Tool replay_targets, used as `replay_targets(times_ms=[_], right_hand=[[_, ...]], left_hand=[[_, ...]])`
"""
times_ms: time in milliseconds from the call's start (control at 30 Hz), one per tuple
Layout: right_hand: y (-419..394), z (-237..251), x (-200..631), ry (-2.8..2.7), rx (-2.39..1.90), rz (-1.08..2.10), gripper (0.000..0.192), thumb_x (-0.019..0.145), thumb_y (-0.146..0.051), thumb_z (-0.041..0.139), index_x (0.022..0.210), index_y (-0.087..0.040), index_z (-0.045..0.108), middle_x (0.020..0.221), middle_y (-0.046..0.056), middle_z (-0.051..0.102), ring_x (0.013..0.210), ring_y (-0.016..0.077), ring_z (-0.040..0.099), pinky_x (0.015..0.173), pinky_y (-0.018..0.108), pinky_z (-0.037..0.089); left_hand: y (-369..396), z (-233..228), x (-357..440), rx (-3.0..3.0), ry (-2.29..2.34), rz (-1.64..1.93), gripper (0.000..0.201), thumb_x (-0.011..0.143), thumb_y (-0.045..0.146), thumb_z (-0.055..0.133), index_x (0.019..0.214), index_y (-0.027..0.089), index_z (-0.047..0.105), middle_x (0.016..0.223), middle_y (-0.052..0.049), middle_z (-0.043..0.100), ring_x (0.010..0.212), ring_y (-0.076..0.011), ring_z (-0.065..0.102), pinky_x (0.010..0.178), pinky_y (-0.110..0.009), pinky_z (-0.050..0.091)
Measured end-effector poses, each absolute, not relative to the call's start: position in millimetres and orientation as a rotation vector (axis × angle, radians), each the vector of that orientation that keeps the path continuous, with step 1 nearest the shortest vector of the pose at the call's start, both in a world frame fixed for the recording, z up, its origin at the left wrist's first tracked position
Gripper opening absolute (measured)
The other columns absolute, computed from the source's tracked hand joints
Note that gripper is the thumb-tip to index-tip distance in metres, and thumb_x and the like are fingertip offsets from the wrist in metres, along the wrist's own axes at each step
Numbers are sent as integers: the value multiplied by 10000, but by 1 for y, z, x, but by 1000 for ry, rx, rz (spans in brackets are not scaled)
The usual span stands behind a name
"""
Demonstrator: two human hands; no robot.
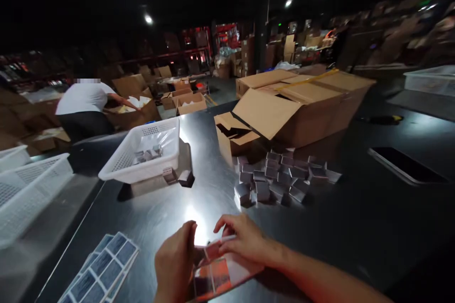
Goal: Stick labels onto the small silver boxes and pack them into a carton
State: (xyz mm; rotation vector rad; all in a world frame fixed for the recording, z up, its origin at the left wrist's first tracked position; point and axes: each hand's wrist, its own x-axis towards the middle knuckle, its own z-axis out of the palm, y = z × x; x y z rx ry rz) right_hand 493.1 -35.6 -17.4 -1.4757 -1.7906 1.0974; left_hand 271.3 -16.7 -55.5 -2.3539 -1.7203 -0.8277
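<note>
A sheet of square labels (pixel 220 274), with orange and dark squares and a pale blank part at its right, is between my hands above the table. My left hand (pixel 174 260) grips its left edge, thumb up. Bent over the upper edge, my right hand (pixel 245 241) pinches the sheet near a reddish label; its index finger is curled. Beyond the hands stands a group of small silvery boxes (pixel 263 191). More label sheets (pixel 106 270), dark and grey, lie stacked to the left of my left hand.
A white perforated basket (pixel 142 173) holds several small boxes, with a loose small box (pixel 186 178) beside it. An open small carton (pixel 227 144) and a large cardboard box (pixel 320 118) stand behind. At right lies a phone (pixel 405 165). A person in white (pixel 83 97) bends over boxes.
</note>
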Motion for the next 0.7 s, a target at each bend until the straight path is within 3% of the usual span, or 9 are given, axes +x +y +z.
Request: replay_targets(times_ms=[100,200,367,533,700], right_hand=[[-42,-18,487,-1795,-1462,1010,196,730,-210,814,922,-247,809,910,15,758,843,171,698,746,257,506],[-44,-17,485,-1820,-1436,963,177,708,-289,850,884,-277,833,998,45,760,896,204,702,793,288,530],[-47,-14,484,-1736,-1418,1105,291,758,-324,789,1047,-296,809,848,1,801,801,218,755,777,313,564],[-52,-14,482,-1810,-1451,994,162,792,-339,754,948,-300,770,844,8,802,827,254,763,763,352,558],[-52,-23,477,-1985,-1324,672,97,871,-317,699,915,-244,744,1037,56,769,1074,263,675,1015,425,470]], left_hand=[[-22,-61,276,-2410,-1664,-1016,281,1030,295,417,1024,279,698,816,14,771,654,-175,696,621,-279,433],[-24,-64,276,-2315,-1634,-947,293,1028,298,432,1044,272,724,753,6,761,622,-193,694,615,-303,444],[-24,-58,277,-2218,-1491,-873,293,1019,280,469,1023,263,762,729,-17,757,603,-202,680,614,-308,450],[-26,-58,280,-2366,-1610,-1070,341,1048,331,395,1050,250,726,746,-6,758,585,-175,678,605,-291,446],[-21,-60,281,-2357,-1906,-873,349,1048,328,361,1042,273,705,685,-7,741,583,-206,699,567,-282,392]])
